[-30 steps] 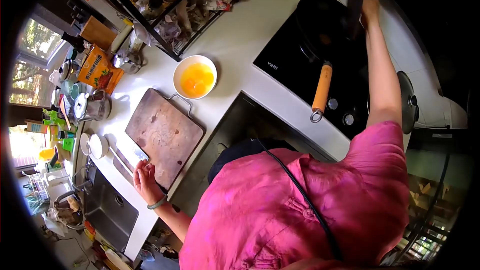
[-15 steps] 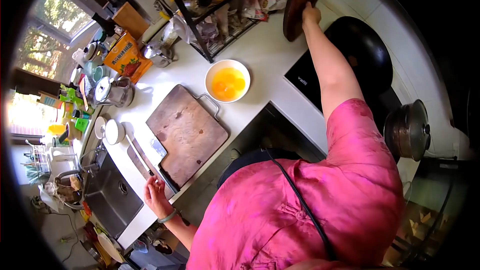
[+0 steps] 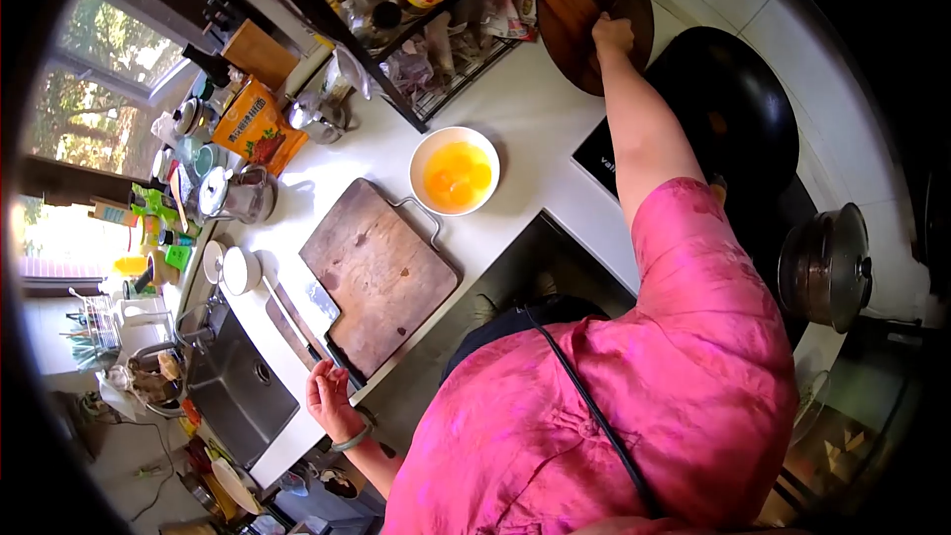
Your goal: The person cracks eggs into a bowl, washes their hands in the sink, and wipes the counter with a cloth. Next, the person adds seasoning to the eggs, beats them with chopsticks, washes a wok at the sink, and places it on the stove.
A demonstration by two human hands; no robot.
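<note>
My right hand (image 3: 613, 35) grips a round wooden lid (image 3: 580, 0) at its middle, beside the rack at the back of the counter. To its right a black wok (image 3: 743, 104) sits uncovered on the stove (image 3: 597, 154). My left hand (image 3: 332, 399) hovers near the cleaver's dark handle, its fingers loosely curled and apart, holding nothing. The cleaver (image 3: 315, 299) lies along the left edge of the wooden cutting board (image 3: 381, 277). A white bowl (image 3: 420, 147) with cracked eggs (image 3: 458, 176) stands behind the board.
A lidded glass pot (image 3: 817, 267) stands on the stove's right side. The black rack (image 3: 391, 89) holds bottles and packets. At the left are a sink (image 3: 233, 376), small white bowls (image 3: 241, 270), a glass kettle (image 3: 243, 196) and an orange packet (image 3: 260, 129).
My right hand has carried the wooden lid from over the wok leftwards to the rack, exposing the wok. The lid's flat face has turned into view. My left hand has shifted slightly towards me.
</note>
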